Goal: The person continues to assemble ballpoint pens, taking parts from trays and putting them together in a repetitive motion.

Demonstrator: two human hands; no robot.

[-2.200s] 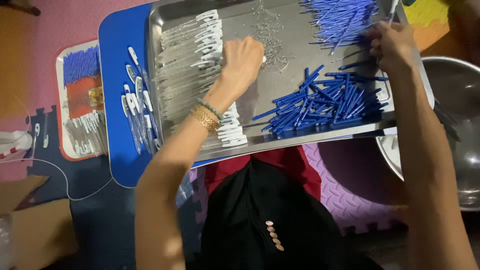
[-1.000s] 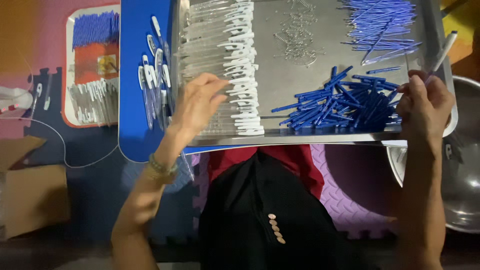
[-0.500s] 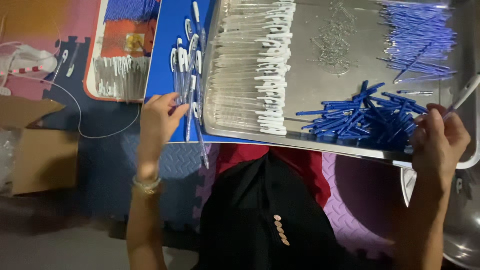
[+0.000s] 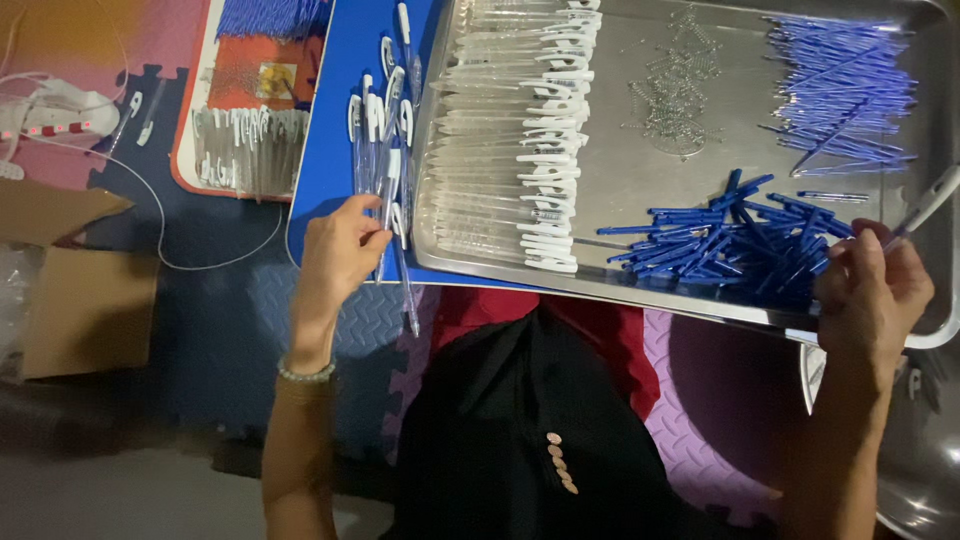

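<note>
Clear pen [image 4: 396, 262]: pinched by left hand [image 4: 338, 250] at blue board [image 4: 320, 190] near edge
Right hand [image 4: 872, 290]: closed on white pen [image 4: 925, 207], right of blue caps [image 4: 735, 240]
Steel tray [image 4: 700, 300]: clear barrels [image 4: 500, 130], springs [image 4: 672, 95], refills [image 4: 845, 90]
Far left: parts tray [image 4: 255, 110], cardboard box [image 4: 70, 290]

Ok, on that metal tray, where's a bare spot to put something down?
Bare metal shows on the tray between the clear barrels and the dark blue pieces, below the springs. The blue board is crowded near the left hand; the tray's right end is full.
</note>
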